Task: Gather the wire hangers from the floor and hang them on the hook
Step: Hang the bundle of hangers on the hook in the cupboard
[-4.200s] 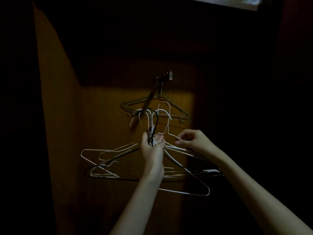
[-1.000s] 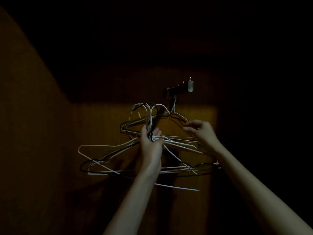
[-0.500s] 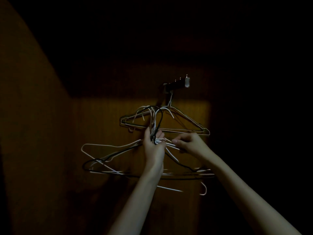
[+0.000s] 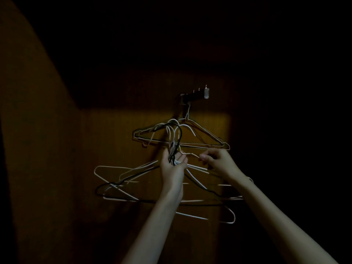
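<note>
Head view: – Left hand point(image 4: 172, 166) grips the hanger bundle point(image 4: 133, 180) by its necks, at six o'clock below the hook point(image 4: 196, 95)?
– Yes; right hand point(image 4: 215, 161) pinches one wire. Tangled hooks could snag the hung hanger point(image 4: 207, 137) and pull it off

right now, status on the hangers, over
Left hand grips the bunch of hangers by the necks. Right hand pinches one wire out of it. One hanger hangs on the hook; the bunch's hooks overlap it.
</note>
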### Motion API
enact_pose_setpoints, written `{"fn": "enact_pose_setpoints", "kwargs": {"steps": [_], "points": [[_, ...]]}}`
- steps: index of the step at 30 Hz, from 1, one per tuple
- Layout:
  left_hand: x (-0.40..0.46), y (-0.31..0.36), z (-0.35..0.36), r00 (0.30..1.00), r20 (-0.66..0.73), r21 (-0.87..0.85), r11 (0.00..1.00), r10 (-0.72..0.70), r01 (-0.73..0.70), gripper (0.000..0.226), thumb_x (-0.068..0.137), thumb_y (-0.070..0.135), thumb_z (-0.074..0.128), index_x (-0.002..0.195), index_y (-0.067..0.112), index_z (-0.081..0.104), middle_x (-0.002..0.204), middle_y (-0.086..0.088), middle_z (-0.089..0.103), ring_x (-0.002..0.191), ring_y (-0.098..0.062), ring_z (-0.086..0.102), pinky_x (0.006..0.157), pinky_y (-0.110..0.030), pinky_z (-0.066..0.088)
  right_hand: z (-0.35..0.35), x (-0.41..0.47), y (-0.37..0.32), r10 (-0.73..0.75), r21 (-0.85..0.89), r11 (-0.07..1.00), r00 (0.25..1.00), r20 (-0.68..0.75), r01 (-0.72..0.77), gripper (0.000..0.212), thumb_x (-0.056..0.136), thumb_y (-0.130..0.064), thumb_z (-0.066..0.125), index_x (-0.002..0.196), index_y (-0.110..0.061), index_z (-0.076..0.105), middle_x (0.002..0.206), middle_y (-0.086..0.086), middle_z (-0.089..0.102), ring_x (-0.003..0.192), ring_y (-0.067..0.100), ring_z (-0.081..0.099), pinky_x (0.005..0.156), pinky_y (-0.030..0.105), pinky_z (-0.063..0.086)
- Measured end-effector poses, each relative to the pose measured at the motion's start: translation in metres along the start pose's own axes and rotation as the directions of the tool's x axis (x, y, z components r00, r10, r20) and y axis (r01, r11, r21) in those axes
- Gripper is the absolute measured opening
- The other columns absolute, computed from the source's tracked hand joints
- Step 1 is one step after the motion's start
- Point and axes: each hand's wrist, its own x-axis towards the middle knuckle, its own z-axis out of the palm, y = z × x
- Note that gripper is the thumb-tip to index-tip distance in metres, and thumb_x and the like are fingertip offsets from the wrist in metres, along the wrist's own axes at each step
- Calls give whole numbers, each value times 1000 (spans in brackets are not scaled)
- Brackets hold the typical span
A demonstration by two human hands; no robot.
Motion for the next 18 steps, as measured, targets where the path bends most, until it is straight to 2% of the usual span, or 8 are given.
{"fn": "enact_pose_setpoints", "kwargs": {"steps": [5,10,15,18], "points": [[-3,-1,2,1000,-4,-11,1000,-18,18,82,81,-30,37,148,14,21,139,-23,44,125,-32,48,102,-34,41,-3,-5,1,-5,-47,999,1000,-11,5,14,94,-19,53,84,-16,63,76,-6,61,70,4,56,62,17,44],[-3,-1,0,999,6,14,999,-46,46,81,81,-29,38,148,13,21,136,-24,47,122,-33,51,95,-31,43,-8,-9,2,-23,-64,998,1000,-20,22,15,93,-18,53,81,-18,62,80,-4,62,74,7,57,70,20,45],[-4,-5,-2,998,-9,42,997,-58,58,71,87,-16,47,147,14,23,131,-18,54,117,-25,55,95,-33,43,-12,-13,3,-26,-32,999,1000,-17,25,18,93,-17,53,78,-23,60,79,-6,61,73,5,56,69,20,44],[-5,-5,-1,998,0,18,998,-56,56,65,89,-10,49,146,13,27,131,-15,52,113,-24,55,97,-34,44,-16,-14,4,-27,-18,999,999,-32,26,19,93,-15,53,77,-19,62,74,-6,60,69,5,55,65,17,42]]}}
